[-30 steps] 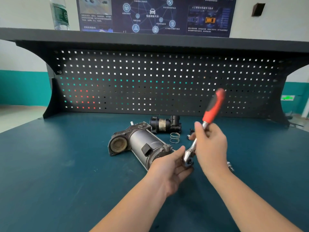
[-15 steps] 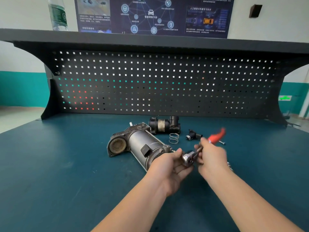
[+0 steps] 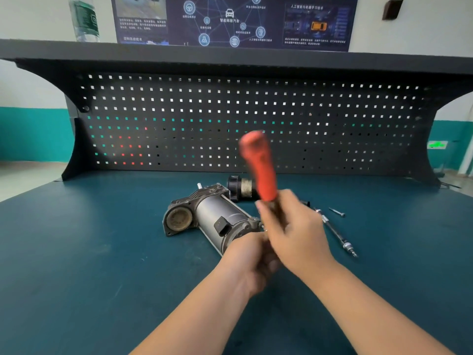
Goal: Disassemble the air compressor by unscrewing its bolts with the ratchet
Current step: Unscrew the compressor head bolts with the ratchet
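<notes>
The grey air compressor (image 3: pixel 215 217) lies on its side on the teal bench, its round open end facing left. My right hand (image 3: pixel 291 231) grips the ratchet by the lower part of its red handle (image 3: pixel 258 165), which stands nearly upright and is motion-blurred. My left hand (image 3: pixel 249 257) curls around the ratchet's head at the compressor's near end; the head and the bolt are hidden behind both hands.
A black cylindrical part (image 3: pixel 240 187) lies behind the compressor. A long removed bolt (image 3: pixel 335 231) and a short screw (image 3: pixel 337 212) rest on the bench to the right. The black pegboard (image 3: pixel 230 119) closes off the back, with a plastic bottle (image 3: pixel 84 19) on its shelf.
The ratchet handle has swung up from low on the right to nearly upright, leaning slightly left. My left hand stays at the ratchet head. The camera view shifted slightly.
</notes>
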